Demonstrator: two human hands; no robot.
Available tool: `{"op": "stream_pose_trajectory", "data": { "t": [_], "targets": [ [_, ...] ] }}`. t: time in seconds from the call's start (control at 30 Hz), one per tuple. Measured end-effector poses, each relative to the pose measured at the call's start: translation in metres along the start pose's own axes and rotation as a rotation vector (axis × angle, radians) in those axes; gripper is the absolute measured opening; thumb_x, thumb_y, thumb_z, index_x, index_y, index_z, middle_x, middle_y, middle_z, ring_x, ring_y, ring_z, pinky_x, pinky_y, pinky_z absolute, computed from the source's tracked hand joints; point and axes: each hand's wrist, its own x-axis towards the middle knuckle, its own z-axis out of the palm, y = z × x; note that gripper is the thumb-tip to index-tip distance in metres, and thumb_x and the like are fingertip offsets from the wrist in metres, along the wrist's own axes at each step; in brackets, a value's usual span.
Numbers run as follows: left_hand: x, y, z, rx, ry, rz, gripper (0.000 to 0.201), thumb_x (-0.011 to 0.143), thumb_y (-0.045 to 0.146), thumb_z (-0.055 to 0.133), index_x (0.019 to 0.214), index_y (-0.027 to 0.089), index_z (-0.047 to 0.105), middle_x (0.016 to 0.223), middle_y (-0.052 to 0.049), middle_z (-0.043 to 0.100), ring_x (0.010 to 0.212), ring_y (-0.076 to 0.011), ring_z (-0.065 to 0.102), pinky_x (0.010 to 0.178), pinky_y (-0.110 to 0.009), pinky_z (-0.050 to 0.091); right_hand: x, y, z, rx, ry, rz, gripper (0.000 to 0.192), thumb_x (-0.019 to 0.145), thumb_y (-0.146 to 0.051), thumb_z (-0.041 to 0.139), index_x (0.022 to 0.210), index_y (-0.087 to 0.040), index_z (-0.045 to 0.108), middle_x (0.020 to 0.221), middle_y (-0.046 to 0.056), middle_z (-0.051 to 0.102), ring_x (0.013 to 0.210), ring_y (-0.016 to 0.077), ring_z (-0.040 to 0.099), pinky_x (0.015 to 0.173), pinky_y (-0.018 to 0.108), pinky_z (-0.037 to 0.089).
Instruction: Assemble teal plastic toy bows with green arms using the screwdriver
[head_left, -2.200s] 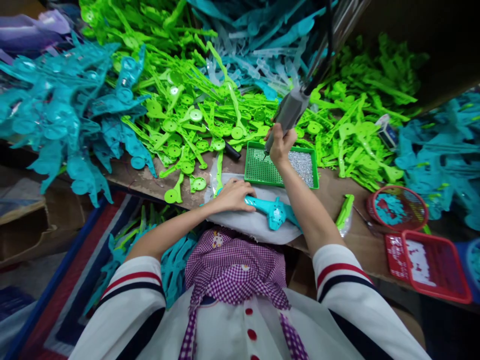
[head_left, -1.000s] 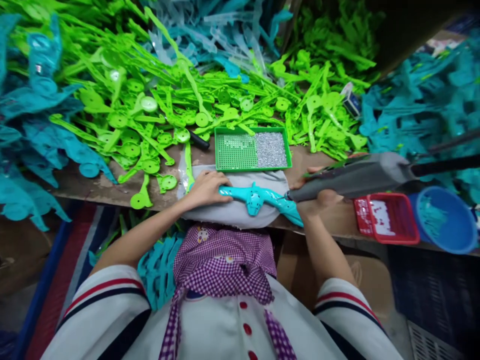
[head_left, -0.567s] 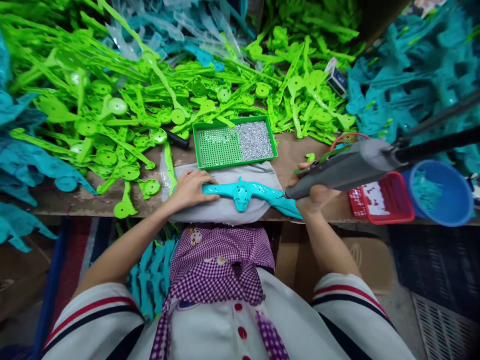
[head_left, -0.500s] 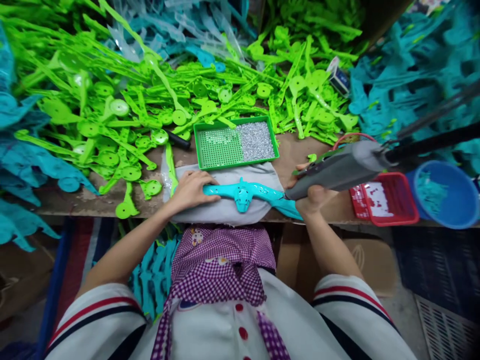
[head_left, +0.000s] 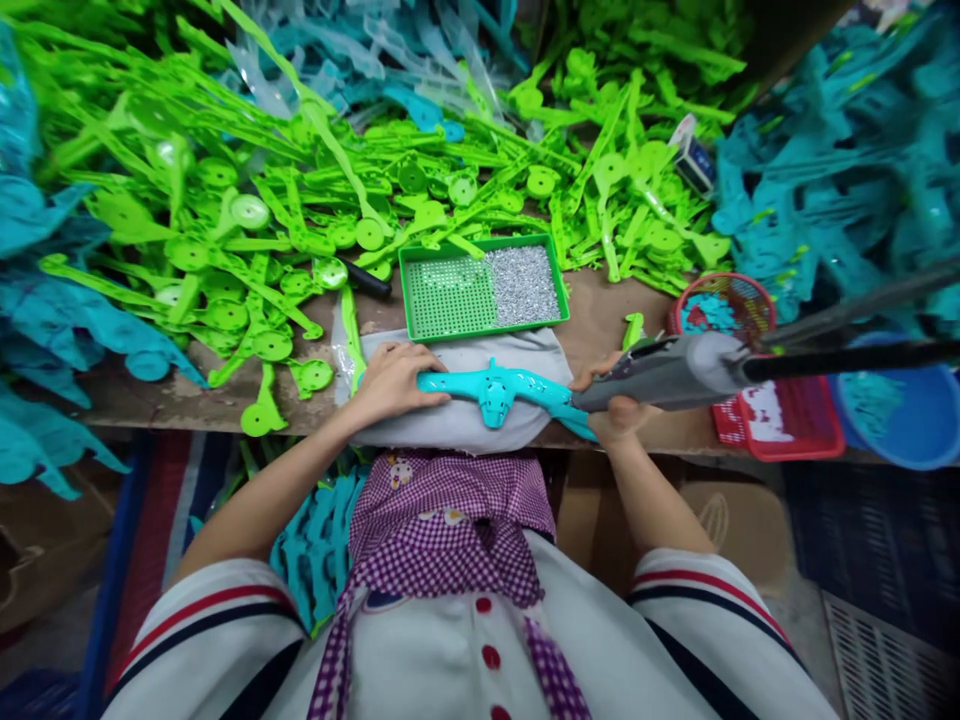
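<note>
Compared with the frame from half a second before, the grey handheld power tool (head_left: 667, 368) lies a little flatter and lower, and its tip is closer to the right end of the turquoise plastic toy piece (head_left: 504, 388). The round red mesh basket (head_left: 721, 305) behind the tool shows more than before.

The right hand (head_left: 616, 400) is clenched around the front part of the tool, with the fingers (head_left: 626, 412) wrapped under its body; a black cable runs from the tool to the right. The left hand (head_left: 390, 380) lies with its fingers flat and pressing on the left end of the toy piece.

The toy piece lies across a grey cloth pad (head_left: 457, 420) at the near edge of the brown surface (head_left: 600, 320), between the two hands. Just behind it stands a green rectangular tray (head_left: 420, 300) with small silver screws. Heaps of bright green plastic parts (head_left: 300, 200) lie further back.
</note>
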Motion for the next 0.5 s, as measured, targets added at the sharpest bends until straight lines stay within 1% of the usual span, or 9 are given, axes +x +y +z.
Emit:
{"op": "stream_pose_trajectory", "data": {
  "t": [0.07,0.13,0.2,0.23,0.3,0.37,0.43,0.5],
  "targets": [
    [0.0,0.001,0.0,0.002,-0.003,-0.002,0.036,0.078,0.05,0.078,0.105,0.028,0.072,0.112,-0.002,0.071,0.113,-0.0277,0.058,0.102,-0.045,0.032,0.006,-0.01,0.002,0.054,0.028,-0.027,0.065,0.052,-0.092,0.06,0.078,-0.032,0.059,0.052,-0.005,0.046,0.036,0.0175,0.047,0.03,0.036,0.043],
    [0.0,0.0,0.0,-0.008,-0.001,-0.003,0.035,0.077,0.05,0.078,0.104,0.028,0.072,0.112,-0.002,0.071,0.112,-0.0274,0.058,0.101,-0.044,0.032,0.018,-0.027,0.006,0.12,0.113,-0.048,0.061,0.058,-0.087,0.062,0.082,-0.031,0.061,0.054,-0.005,0.046,0.034,0.0156,0.045,0.028,0.033,0.041],
    [0.0,-0.001,0.001,-0.023,0.01,-0.001,0.035,0.077,0.05,0.079,0.104,0.028,0.072,0.111,-0.002,0.071,0.112,-0.0274,0.059,0.101,-0.044,0.033,0.036,-0.045,0.012,0.185,0.206,-0.111,0.058,0.067,-0.086,0.056,0.083,-0.031,0.061,0.058,-0.004,0.047,0.034,0.0145,0.045,0.029,0.032,0.04],
    [0.0,-0.002,0.002,-0.03,0.02,0.003,0.035,0.077,0.05,0.079,0.104,0.028,0.072,0.111,-0.002,0.071,0.112,-0.0273,0.058,0.101,-0.044,0.032,0.046,-0.053,0.017,0.213,0.227,-0.164,0.058,0.07,-0.087,0.051,0.084,-0.031,0.062,0.059,-0.004,0.048,0.036,0.0146,0.047,0.03,0.032,0.041],
    [-0.001,-0.002,0.003,-0.045,0.042,0.009,0.036,0.077,0.052,0.079,0.104,0.028,0.073,0.111,-0.002,0.071,0.112,-0.0271,0.058,0.101,-0.044,0.033,0.067,-0.062,0.032,0.247,0.198,-0.27,0.06,0.072,-0.089,0.047,0.085,-0.032,0.062,0.06,-0.003,0.049,0.039,0.0153,0.051,0.033,0.031,0.042],
    [-0.001,-0.002,0.003,-0.063,0.062,0.005,0.037,0.076,0.053,0.079,0.103,0.028,0.074,0.112,-0.002,0.071,0.111,-0.0269,0.059,0.1,-0.044,0.033,0.085,-0.06,0.055,0.23,0.12,-0.323,0.054,0.075,-0.083,0.053,0.084,-0.03,0.063,0.059,-0.003,0.051,0.041,0.015,0.055,0.036,0.031,0.043],
    [-0.002,-0.001,0.003,-0.076,0.071,-0.006,0.037,0.076,0.054,0.079,0.102,0.027,0.075,0.112,-0.002,0.071,0.111,-0.0269,0.059,0.1,-0.044,0.033,0.1,-0.048,0.085,0.169,0.043,-0.304,0.05,0.081,-0.077,0.054,0.084,-0.028,0.063,0.059,-0.003,0.054,0.044,0.0147,0.057,0.04,0.031,0.045],
    [-0.002,-0.001,0.003,-0.073,0.076,-0.005,0.037,0.078,0.054,0.077,0.103,0.027,0.075,0.112,-0.002,0.071,0.111,-0.0272,0.059,0.101,-0.045,0.033,0.112,-0.032,0.116,0.077,-0.061,-0.263,0.054,0.085,-0.079,0.045,0.086,-0.028,0.062,0.059,-0.002,0.054,0.048,0.0154,0.059,0.046,0.032,0.05]
  ]
}}
